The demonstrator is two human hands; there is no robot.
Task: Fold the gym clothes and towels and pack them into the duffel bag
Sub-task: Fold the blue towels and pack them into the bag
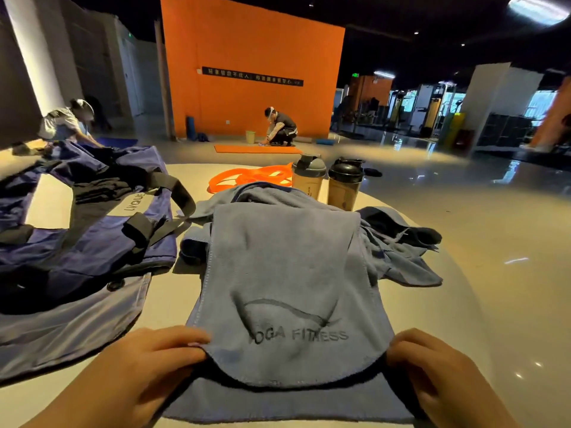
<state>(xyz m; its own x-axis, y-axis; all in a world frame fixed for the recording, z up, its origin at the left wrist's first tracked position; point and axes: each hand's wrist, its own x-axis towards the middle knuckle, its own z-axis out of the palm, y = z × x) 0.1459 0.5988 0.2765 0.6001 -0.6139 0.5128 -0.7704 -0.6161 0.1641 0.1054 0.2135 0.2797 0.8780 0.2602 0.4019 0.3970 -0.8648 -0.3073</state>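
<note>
A long grey-blue towel (287, 273) marked "YOGA FITNESS" lies lengthwise in front of me on the pale table (167, 298). My left hand (148, 366) pinches its near left corner and my right hand (432, 369) pinches its near right corner, with the near edge lifted and sagging between them. Beyond it lies a crumpled heap of more grey-blue cloth (398, 254). The blue duffel bag (92, 242) lies open at the left, black straps across it and dark folded clothes (102, 186) inside.
Two shaker bottles (309, 177) (344, 183) stand at the table's far side beside orange resistance bands (250, 177). Two people crouch on the gym floor further back, one at the far left (65, 122) and one by the orange wall (281, 128).
</note>
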